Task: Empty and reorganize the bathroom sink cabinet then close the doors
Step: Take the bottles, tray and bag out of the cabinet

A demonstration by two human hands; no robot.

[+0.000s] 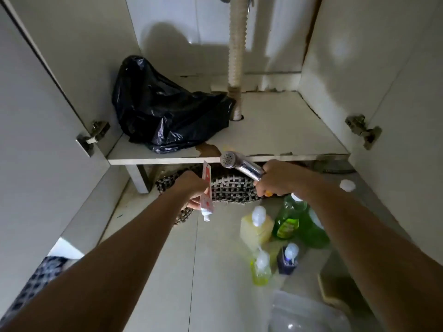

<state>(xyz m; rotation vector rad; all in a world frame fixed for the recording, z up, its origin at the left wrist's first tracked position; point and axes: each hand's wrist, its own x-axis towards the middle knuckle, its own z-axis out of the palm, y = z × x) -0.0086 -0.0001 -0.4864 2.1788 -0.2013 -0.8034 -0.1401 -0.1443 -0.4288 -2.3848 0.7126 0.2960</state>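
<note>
Left hand grips a tube; right hand clasps a sprayer, both just before the shelf. A bag occupies the shelf's left. Recommend placing both on the bare right side, clear of the pipe.

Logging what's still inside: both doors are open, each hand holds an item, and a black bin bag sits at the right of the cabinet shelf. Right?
Not quite. In the head view the black bin bag sits at the left of the cabinet shelf; the right is bare. The rest holds.

Single head-worn wide-angle view, close in, facing forward and down into the open cabinet over both outstretched forearms and the floor.
</note>
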